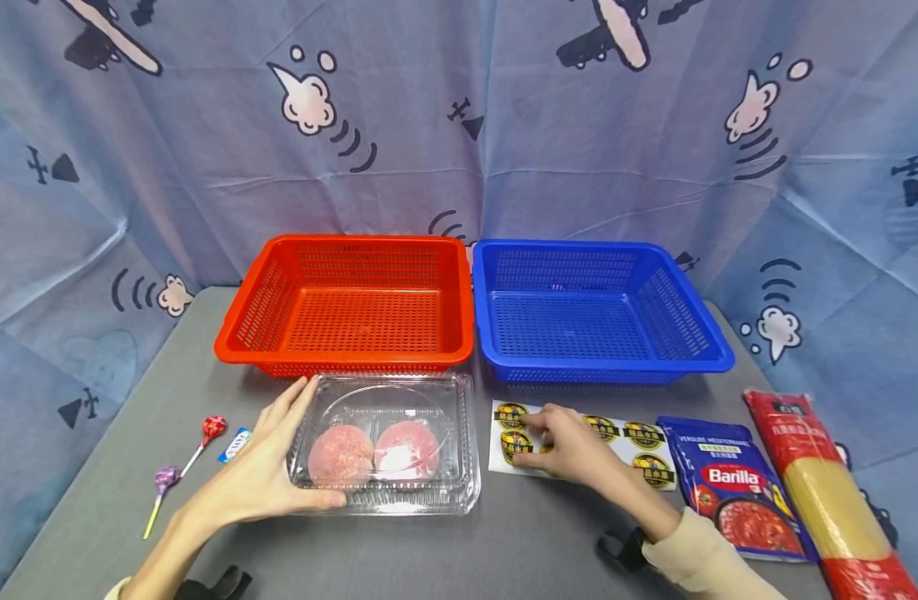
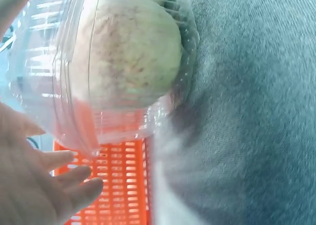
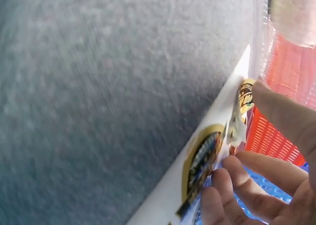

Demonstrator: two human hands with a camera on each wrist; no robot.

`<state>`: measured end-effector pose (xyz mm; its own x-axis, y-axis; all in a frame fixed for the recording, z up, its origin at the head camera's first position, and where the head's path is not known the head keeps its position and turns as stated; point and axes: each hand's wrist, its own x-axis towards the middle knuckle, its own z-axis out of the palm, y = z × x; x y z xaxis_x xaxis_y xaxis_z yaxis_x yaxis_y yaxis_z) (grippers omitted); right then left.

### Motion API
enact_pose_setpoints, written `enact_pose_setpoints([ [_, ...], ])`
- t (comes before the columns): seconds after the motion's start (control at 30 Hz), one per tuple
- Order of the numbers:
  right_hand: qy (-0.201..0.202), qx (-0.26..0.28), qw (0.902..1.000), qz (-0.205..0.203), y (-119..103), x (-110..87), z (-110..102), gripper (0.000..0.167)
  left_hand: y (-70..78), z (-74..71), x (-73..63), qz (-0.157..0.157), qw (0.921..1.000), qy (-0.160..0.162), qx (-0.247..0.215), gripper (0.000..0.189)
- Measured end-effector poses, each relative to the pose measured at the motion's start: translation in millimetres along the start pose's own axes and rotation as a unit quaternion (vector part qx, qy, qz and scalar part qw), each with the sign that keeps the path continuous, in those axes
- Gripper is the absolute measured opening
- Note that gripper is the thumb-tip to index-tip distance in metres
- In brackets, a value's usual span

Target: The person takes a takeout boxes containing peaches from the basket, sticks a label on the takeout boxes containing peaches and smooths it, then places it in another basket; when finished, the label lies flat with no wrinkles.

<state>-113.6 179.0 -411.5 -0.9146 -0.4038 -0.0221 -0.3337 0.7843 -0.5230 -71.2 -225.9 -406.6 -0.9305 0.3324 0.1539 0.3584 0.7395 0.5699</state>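
Note:
A clear plastic clamshell box [image 1: 459, 450] with two pinkish peaches [image 1: 406, 450] inside stands before the red basket. Around its left side my left hand [image 1: 267, 458] is spread, fingers straight along the far corner, thumb at the front edge. In the left wrist view one peach [image 2: 131, 52] shows through the plastic. My right hand [image 1: 575, 446] bends over the left end of a white sheet of round black-and-gold labels [image 1: 654, 471]. Its thumb and forefinger are at a sticker [image 3: 245, 95], whose edge curls up off the sheet in the right wrist view.
Behind stand a red basket [image 1: 249, 354] and a blue basket [image 1: 609, 367]. At left lie a red lollipop [image 1: 214, 427], a purple lollipop [image 1: 167, 477] and a small blue-and-white packet [image 1: 236, 444]. A Barilla sauce pouch [image 1: 736, 492] and a pasta pack [image 1: 834, 500] lie at right.

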Motion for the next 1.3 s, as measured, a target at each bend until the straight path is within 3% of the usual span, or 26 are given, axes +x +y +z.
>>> enact_pose_setpoints([
  [0.13,0.000,-0.015,0.9998,-0.011,0.4,0.2,4.9,0.035,0.8,3.4,-0.3,-0.005,0.9998,-0.017,-0.002,0.145],
  [0.27,0.006,-0.022,0.9998,-0.001,-0.6,-1.1,7.8,0.031,1.4,5.3,-1.1,-0.011,0.9997,-0.021,-0.001,0.145],
  [0.43,0.024,-0.026,0.9993,0.013,-2.8,-3.2,10.2,0.030,1.5,5.9,-1.6,-0.016,0.9995,-0.026,0.000,0.145],
  [0.57,0.026,-0.025,0.9991,0.024,-4.7,-4.9,12.6,0.050,1.2,5.8,-1.8,-0.013,0.9997,-0.023,0.002,0.145],
  [0.73,0.036,-0.021,0.9981,0.045,-5.8,-7.7,15.1,0.027,1.8,5.9,-1.5,-0.009,0.9997,-0.021,0.004,0.145],
  [0.87,0.051,-0.008,0.9965,0.066,-5.4,-8.5,17.7,0.039,2.4,5.6,-1.5,-0.006,0.9997,-0.022,0.003,0.146],
  [1.2,0.061,0.041,0.9949,0.069,-4.1,-6.3,21.1,0.035,3.9,3.8,-1.6,-0.014,0.9996,-0.025,0.001,0.147],
  [1.3,0.065,0.044,0.9944,0.071,-5.0,-6.0,21.7,0.042,4.1,3.1,-1.7,-0.016,0.9995,-0.027,0.000,0.147],
])
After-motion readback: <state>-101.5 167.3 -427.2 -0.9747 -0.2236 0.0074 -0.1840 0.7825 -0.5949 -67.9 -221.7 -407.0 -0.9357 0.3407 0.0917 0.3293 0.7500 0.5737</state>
